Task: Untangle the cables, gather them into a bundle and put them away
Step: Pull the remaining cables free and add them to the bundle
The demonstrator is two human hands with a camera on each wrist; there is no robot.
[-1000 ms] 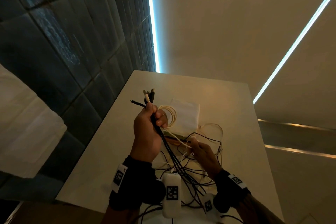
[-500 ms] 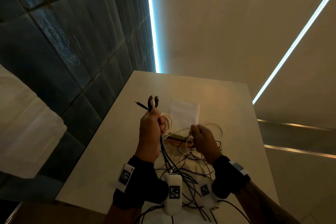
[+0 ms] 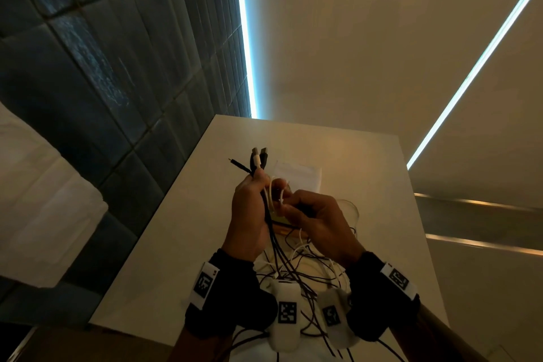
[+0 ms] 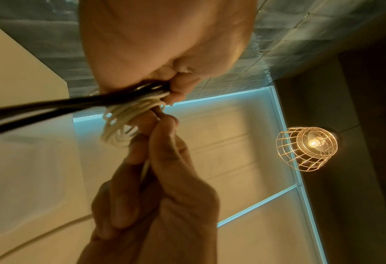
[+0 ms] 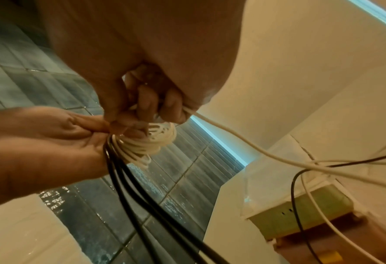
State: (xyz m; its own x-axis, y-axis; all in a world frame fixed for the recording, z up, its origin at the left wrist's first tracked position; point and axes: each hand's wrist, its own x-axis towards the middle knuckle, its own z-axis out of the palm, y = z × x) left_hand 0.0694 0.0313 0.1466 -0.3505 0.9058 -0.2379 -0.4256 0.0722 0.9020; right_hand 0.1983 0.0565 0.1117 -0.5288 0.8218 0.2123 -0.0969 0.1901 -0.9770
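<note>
My left hand [image 3: 249, 209] grips a bunch of black cables [image 3: 269, 214] above the table, their plug ends [image 3: 258, 159] sticking up past the fist. A small coil of white cable [image 5: 149, 141] hangs from the same grip, seen also as the white coil [image 4: 121, 117] in the left wrist view. My right hand [image 3: 311, 214] sits right against the left, fingers curled, pinching the white cable [image 5: 232, 132] at the coil. The rest of the black and white cables lie in a loose tangle [image 3: 305, 261] on the table below my wrists.
The pale table [image 3: 367, 161] runs away from me, with a dark tiled wall along its left edge. A white pouch [image 3: 299, 176] lies beyond the hands. A small green and brown box [image 5: 311, 214] sits under the cables. A caged lamp [image 4: 307, 148] hangs overhead.
My right hand rose from the tangle on the table and moved left up to the left hand, bringing the white cable to the coil. The left hand stayed raised with its bunch.
</note>
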